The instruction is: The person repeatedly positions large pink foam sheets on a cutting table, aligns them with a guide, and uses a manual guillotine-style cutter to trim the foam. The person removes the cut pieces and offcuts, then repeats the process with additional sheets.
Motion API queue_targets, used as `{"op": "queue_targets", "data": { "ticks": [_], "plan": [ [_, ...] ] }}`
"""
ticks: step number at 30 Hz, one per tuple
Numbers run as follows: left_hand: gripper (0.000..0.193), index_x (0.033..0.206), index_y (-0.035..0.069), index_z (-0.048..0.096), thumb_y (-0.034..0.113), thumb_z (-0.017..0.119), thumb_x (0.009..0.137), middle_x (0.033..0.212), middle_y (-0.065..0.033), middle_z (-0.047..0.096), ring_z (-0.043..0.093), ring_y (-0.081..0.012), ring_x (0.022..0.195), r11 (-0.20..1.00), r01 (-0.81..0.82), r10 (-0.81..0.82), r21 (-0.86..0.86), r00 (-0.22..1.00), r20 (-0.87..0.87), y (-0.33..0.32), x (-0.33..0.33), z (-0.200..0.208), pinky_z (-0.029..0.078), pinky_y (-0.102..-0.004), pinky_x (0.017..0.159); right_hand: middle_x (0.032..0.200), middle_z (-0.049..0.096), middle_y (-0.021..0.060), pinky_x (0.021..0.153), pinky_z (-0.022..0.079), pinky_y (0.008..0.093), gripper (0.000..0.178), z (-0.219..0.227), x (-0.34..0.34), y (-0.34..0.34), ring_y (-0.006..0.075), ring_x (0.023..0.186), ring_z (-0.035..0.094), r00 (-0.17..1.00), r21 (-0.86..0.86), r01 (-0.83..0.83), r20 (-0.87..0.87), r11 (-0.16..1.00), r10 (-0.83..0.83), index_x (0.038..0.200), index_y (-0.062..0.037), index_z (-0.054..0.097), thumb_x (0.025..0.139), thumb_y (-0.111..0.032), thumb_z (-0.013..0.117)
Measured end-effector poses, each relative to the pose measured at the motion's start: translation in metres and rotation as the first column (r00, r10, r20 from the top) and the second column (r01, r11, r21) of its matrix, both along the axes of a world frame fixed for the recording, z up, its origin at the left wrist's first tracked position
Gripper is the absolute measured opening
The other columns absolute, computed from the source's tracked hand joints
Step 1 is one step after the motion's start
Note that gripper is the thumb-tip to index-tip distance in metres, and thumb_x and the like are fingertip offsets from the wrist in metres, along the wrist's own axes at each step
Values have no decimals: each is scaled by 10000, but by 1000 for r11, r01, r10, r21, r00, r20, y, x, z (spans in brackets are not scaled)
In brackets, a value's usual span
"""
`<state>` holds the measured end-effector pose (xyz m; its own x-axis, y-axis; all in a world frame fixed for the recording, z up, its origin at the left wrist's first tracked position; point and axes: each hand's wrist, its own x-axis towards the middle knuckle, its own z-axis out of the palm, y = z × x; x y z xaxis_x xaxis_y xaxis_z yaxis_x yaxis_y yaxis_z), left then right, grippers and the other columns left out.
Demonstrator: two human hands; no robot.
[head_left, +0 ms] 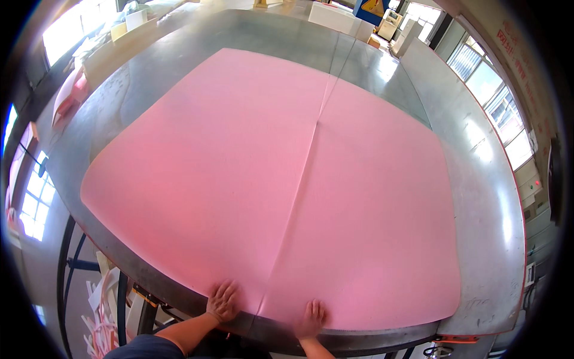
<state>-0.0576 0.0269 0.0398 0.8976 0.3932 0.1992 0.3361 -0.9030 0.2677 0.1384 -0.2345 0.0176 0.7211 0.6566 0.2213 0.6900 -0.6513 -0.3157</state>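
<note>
Pink foam sheet, large, soft-looking and flat, lies spread over most of a broad grey metal table; a straight slit runs through it from the near edge to about the middle, dividing the near half into two panels that stay side by side; beyond the slit's far end a thin taut wire or blade stands in line with it, which suggests the sheet lies square to the cutter so the cut runs true. Left hand: bare, palm down, fingers spread wide and flat on the near edge of the left panel, gripping nothing; such a flat press seems meant to hold the light foam against the table. Right hand: bare, slightly blurred, palm down on the near edge of the right panel, fingers apparently extended and loosely spread, nothing held. Both hands sit just beside the slit, one on each side, seemingly so both panels stay level and aligned. Pale offcut strips: piled on the floor under the table's near left corner. White foam blocks: stacked beyond the far edge, well apart from the hands
</note>
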Motion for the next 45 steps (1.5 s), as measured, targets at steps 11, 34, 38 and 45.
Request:
{"op": "queue_targets", "data": {
  "ticks": [11,34,38,45],
  "plan": [
    [577,1377,95,553,347,629,863,1489,-125,494,440,-351,1386,996,-2,-7,91,995,101,-20,-51,-55,273,-543,1165,1435,510,223,1134,311,568,670,-64,-60,-24,460,1331,457,994,119,11,110,993,-24,1371,30,537,960,-494,462],
    [570,1371,104,560,372,623,872,1484,-115,502,453,-334,1379,999,-3,1,46,999,46,-98,-188,-64,282,-531,1155,1442,487,240,1125,314,613,664,-73,-193,-103,496,1350,422,995,158,-30,96,987,15,1411,29,476,984,-477,430],
    [573,1370,103,571,360,637,862,1491,-109,500,450,-327,1386,1000,-1,0,18,999,42,-119,-207,-67,281,-524,1157,1449,483,236,1129,300,623,665,-71,-208,-123,488,1358,418,992,126,-30,128,992,13,1415,32,470,982,-472,433],
    [591,1372,123,583,345,665,830,1499,-91,496,442,-301,1400,999,4,-4,-36,1000,-11,-154,-230,-68,282,-516,1161,1510,418,234,1149,239,624,719,-74,-230,-158,475,1401,358,996,57,-21,89,998,16,1445,27,427,915,-454,503]
  ]
}}
